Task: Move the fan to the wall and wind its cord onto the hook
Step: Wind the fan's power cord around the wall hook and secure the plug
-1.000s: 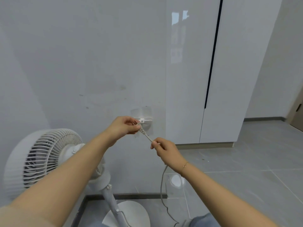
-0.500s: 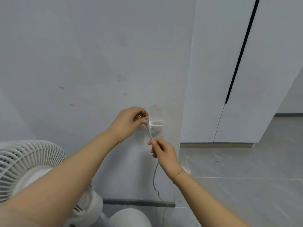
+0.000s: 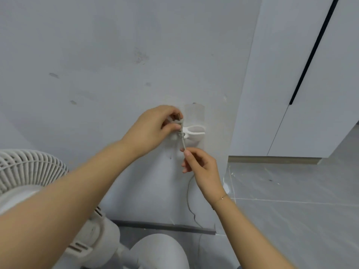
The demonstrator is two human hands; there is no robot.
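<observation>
A white pedestal fan point(image 3: 29, 171) stands low on the left against the grey wall point(image 3: 116, 55), with its round base point(image 3: 161, 251) at the bottom. A white hook point(image 3: 194, 131) is stuck on the wall at centre. My left hand point(image 3: 153, 127) pinches the plug end of the fan's cord point(image 3: 189, 193) right at the hook's left side. My right hand point(image 3: 200, 166) grips the cord just below the hook. The rest of the cord hangs down the wall to the floor.
A white cupboard point(image 3: 291, 74) with a dark vertical gap stands right of the hook. Grey floor tiles point(image 3: 291, 210) spread to the right. A dark skirting strip point(image 3: 165, 226) runs along the wall's foot.
My view has closed in on the wall. My left hand brought the plug end up against the hook, and my right hand moved in under it, so the cord between them went from slanted to near vertical.
</observation>
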